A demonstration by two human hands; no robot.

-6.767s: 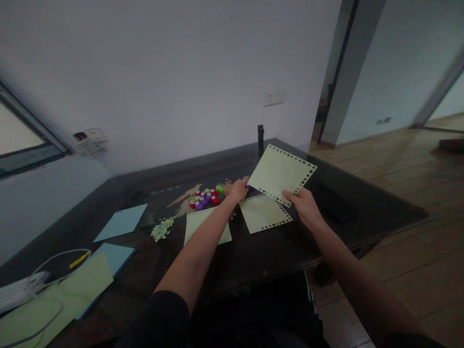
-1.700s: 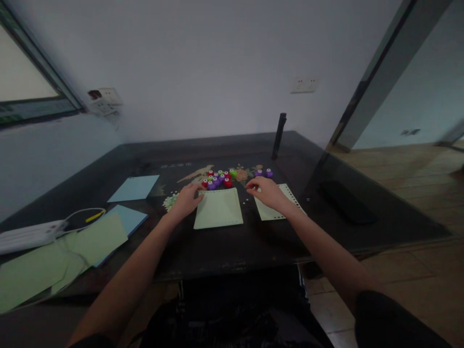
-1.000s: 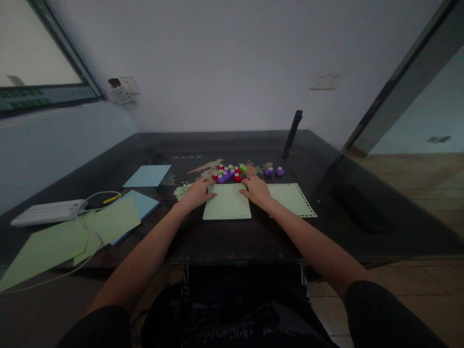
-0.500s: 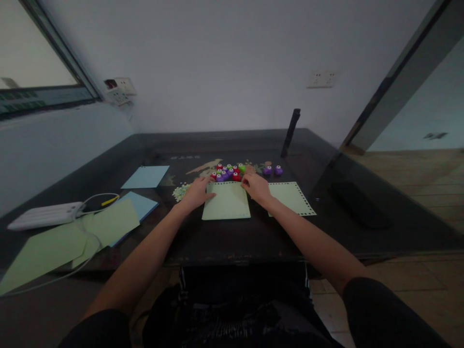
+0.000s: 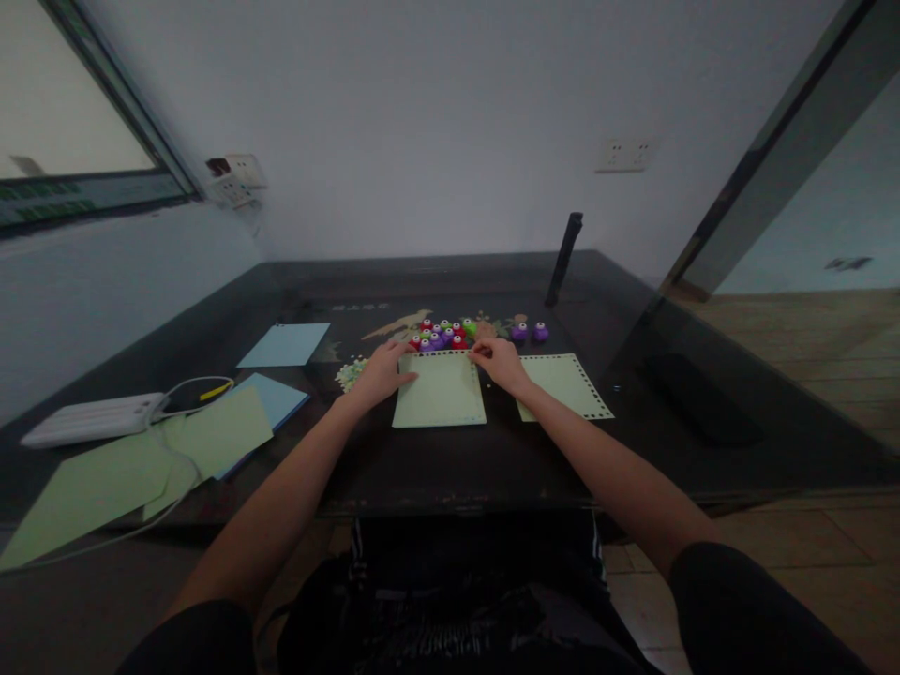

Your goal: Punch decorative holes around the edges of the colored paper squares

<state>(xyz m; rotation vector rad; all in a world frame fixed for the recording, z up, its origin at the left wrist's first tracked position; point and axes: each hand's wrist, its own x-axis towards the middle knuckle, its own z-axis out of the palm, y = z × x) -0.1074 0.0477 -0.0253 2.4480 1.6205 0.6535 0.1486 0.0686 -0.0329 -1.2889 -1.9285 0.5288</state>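
A stack of pale green hole-punched sheets lies in front of me, its row of holes along the far edge. My left hand rests over the stack's left edge, thumb stretched onto the paper and apart from the fingers, which touch the far left corner. At the far right corner, my right hand has its thumb and fingertips pinched together on the sheets' edge. Just beyond the holes sits a cluster of red, purple and green toy-like pieces with eye-like white tops. Another punched green sheet lies partly under my right forearm.
Two purple pieces stand apart at the right. Blue paper, green sheets, a white device and its cable occupy the left side. A black upright stick stands at the back; a dark flat object lies right.
The view has shifted very slightly. Both hands stay at the far corners of the green stack, with my right fingers moved only a little.
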